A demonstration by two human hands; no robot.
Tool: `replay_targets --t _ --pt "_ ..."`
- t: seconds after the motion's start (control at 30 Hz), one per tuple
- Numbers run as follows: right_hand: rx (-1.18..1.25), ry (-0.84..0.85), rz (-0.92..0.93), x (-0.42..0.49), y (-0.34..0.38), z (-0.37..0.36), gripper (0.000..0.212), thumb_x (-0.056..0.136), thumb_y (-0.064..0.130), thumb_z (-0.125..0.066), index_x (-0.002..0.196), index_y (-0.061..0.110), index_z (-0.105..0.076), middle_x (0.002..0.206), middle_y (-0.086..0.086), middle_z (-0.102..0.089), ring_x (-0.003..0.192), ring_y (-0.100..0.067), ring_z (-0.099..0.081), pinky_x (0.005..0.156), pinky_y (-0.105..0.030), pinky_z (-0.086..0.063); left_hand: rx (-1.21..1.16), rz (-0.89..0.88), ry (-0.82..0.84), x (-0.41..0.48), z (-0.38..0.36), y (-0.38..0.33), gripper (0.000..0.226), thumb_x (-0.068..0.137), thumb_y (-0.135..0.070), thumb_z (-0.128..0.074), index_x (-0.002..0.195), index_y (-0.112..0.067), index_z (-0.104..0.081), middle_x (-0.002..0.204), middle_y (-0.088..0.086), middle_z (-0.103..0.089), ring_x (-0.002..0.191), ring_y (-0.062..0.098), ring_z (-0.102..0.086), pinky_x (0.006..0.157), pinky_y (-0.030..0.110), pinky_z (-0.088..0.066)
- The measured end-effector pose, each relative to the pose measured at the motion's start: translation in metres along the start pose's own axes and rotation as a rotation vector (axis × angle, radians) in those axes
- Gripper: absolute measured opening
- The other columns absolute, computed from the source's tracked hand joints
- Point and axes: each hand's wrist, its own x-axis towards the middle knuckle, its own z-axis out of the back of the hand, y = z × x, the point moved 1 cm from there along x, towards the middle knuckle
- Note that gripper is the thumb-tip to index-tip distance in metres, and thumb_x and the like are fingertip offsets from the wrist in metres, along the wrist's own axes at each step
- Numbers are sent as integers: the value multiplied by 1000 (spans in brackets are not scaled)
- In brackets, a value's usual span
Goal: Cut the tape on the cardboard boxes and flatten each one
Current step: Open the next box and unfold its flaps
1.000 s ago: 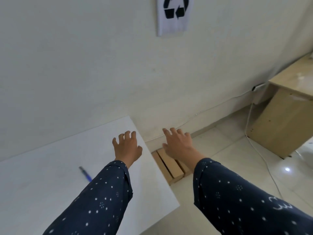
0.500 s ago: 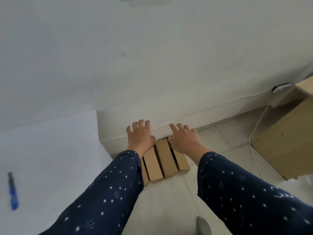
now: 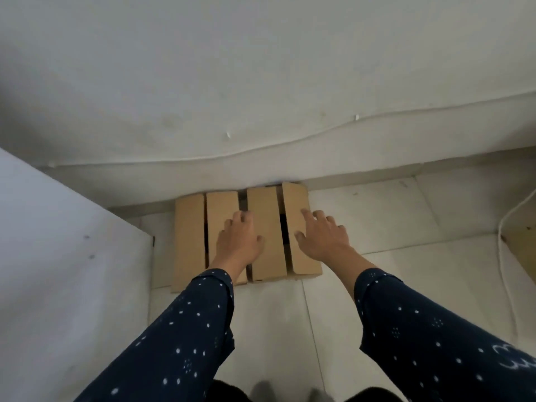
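**Both Hands Spread Over a Row of Cardboard Boxes**

Dead centre, on glossy pale floor tiles [image 3: 377, 227] at the wall's foot: four narrow, flat-sided cardboard boxes [image 3: 189, 242], matte brown, side by side with dark gaps between. Over the middle two, left hand [image 3: 239, 242], fingers loosely splayed, grasping nothing. At its 3 o'clock, right hand [image 3: 322, 236], spread above the outermost box, likewise released; contact impossible to tell. At 9 o'clock, smooth white tabletop [image 3: 58, 256]. Toward 12, thin wavy white cable [image 3: 290, 141] along the wall.
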Motion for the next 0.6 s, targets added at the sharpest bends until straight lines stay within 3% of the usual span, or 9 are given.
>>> replay_targets --t 0.1,0.27,0.37,0.47,0.6 --pt "35 5 -35 55 -32 -84 62 102 45 -38 156 24 -16 155 -8 -30 136 -32 -36 102 -48 -37 -73 37 -1 48 -88 12 61 99 -30 -54 152 -15 -28 155 7 -28 133 30 -37 95 40 -46" --pt "196 -43 -131 119 -66 -180 71 99 51 -41 156 22 -10 157 -10 -23 136 -37 -35 104 -52 -36 -289 141 -12 107 -189 34 77 99 -40 -56 158 -14 -13 165 9 -8 147 34 -21 116 46 -33" --pt "401 -26 -167 143 -77 -211 84 94 61 -47 156 21 -5 155 -14 -26 133 -40 -41 105 -54 -40 -389 244 -6 123 -221 43 99 95 -52 -59 159 -9 3 166 12 -4 151 35 -15 121 45 -23" --pt "640 11 -249 157 -81 -231 101 88 66 -53 157 17 3 156 -17 -29 135 -38 -42 106 -47 -38 -568 429 66 130 -237 53 119 86 -63 -65 158 -9 13 166 14 -11 150 34 -23 119 42 -28" --pt "756 -3 -335 160 -83 -238 98 85 65 -60 152 9 -15 147 -15 -43 130 -36 -47 101 -42 -42 -655 524 172 128 -241 55 123 82 -66 -67 158 -7 9 164 14 -19 147 33 -29 114 39 -33"
